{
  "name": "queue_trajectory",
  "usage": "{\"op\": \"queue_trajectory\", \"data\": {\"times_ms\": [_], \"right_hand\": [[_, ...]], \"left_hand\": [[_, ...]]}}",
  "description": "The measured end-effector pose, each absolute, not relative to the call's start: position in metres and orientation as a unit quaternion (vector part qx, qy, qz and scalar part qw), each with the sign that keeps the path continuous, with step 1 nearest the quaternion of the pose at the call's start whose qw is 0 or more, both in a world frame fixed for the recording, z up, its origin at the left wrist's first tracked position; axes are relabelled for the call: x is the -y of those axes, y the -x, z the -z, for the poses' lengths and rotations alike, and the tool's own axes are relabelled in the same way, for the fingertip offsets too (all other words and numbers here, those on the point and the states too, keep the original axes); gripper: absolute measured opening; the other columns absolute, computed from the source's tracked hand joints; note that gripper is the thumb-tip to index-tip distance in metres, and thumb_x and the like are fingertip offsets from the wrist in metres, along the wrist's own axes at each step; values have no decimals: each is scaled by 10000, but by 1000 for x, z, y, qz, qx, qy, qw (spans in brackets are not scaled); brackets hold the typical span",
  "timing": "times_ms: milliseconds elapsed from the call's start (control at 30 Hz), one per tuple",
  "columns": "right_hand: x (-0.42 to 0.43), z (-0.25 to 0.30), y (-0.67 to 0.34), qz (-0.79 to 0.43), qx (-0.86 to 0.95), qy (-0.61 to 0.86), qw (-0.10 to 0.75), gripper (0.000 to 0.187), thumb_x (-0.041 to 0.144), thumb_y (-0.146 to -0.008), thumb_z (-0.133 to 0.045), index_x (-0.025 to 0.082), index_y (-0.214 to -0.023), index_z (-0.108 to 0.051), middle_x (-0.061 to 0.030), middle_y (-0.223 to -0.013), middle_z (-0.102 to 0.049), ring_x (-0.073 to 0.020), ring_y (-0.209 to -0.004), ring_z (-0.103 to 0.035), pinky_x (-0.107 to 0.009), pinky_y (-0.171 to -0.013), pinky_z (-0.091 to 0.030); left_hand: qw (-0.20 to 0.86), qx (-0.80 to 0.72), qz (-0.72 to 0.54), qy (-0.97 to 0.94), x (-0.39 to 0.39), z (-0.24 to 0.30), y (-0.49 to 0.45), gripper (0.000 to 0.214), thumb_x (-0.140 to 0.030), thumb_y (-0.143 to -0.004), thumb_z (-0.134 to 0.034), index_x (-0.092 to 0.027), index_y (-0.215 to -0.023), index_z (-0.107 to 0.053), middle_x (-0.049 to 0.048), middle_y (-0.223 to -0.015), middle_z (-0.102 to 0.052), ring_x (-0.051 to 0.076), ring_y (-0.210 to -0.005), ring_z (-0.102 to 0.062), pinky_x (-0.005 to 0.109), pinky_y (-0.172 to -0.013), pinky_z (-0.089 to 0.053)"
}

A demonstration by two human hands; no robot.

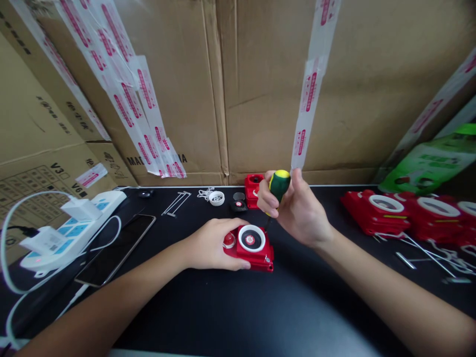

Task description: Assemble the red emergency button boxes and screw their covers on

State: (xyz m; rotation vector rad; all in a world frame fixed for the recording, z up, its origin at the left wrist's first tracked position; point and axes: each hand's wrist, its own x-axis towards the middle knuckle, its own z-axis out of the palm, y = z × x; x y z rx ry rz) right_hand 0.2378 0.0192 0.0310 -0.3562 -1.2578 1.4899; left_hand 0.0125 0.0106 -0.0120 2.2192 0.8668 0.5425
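Note:
My left hand grips the left side of a red plastic device on the black tabletop. A white ring surrounds a dark round centre on its top, and a small red dome sits beside my fingers. My right hand is closed around a screwdriver with a green and yellow handle. Its shaft points down at the far right corner of the device; whether the tip sits in a screw cannot be made out.
Behind lie another red unit, a white ring part, a black round part and metal rods. A phone and power strip are left. Several red devices and a green bag stand right. Cardboard walls the back.

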Motion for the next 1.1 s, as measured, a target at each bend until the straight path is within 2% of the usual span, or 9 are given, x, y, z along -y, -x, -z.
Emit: {"op": "queue_trajectory", "data": {"times_ms": [133, 367, 567, 767, 900, 1000, 1100], "right_hand": [[-18, -31, -238, -621, 538, 140, 553, 375, 599, -982, -674, 251, -864, -599, 43, -681, -460, -138, -550, -363, -324, -579, -248], [-20, -31, -239, -639, 524, 141, 545, 469, 678, -1009, -570, 229, -909, -658, 27, -683, -477, -147, -567, -388, -325, -594, -287], [-19, -31, -239, -651, 515, 139, 541, 502, 660, -1036, -529, 203, -893, -680, 22, -652, -481, -137, -552, -406, -313, -577, -284], [-18, -31, -237, -635, 523, 124, 555, 358, 589, -1000, -656, 238, -934, -642, 34, -682, -502, -136, -562, -416, -307, -594, -296], [-18, -31, -239, -642, 527, 135, 540, 466, 632, -1047, -535, 216, -876, -653, 24, -670, -484, -134, -557, -397, -312, -576, -277], [-18, -31, -239, -648, 523, 140, 536, 528, 664, -1060, -467, 208, -903, -683, 26, -645, -471, -133, -540, -385, -315, -568, -269], [-18, -30, -238, -642, 524, 129, 545, 441, 649, -1022, -574, 225, -955, -678, 32, -671, -492, -133, -548, -397, -313, -576, -281]], "left_hand": [[335, -335, -207, -856, -11, 11, -12, 730, -472, -722, -940, -240, -1355, -660, 53, -1274, -773, 282, -1140, -747, 382, -1024, -568], [330, -333, -208, -859, -11, 12, -13, 723, -487, -720, -937, -237, -1343, -667, 54, -1277, -774, 285, -1140, -746, 382, -1023, -565], [334, -330, -205, -859, -11, 12, -12, 723, -483, -726, -935, -243, -1352, -664, 45, -1245, -779, 272, -1114, -752, 373, -999, -569], [336, -328, -210, -858, -11, 12, -12, 726, -483, -722, -938, -233, -1346, -662, 42, -1250, -779, 264, -1099, -757, 367, -998, -572], [337, -334, -210, -855, -10, 12, -12, 729, -479, -707, -945, -230, -1332, -667, 46, -1262, -778, 272, -1115, -754, 376, -1020, -569], [338, -338, -206, -854, -10, 11, -12, 732, -475, -711, -942, -233, -1342, -661, 50, -1273, -775, 276, -1122, -754, 381, -1021, -572], [335, -333, -206, -857, -11, 11, -12, 732, -471, -714, -942, -235, -1347, -659, 53, -1271, -775, 279, -1130, -753, 382, -1022, -573]]}}
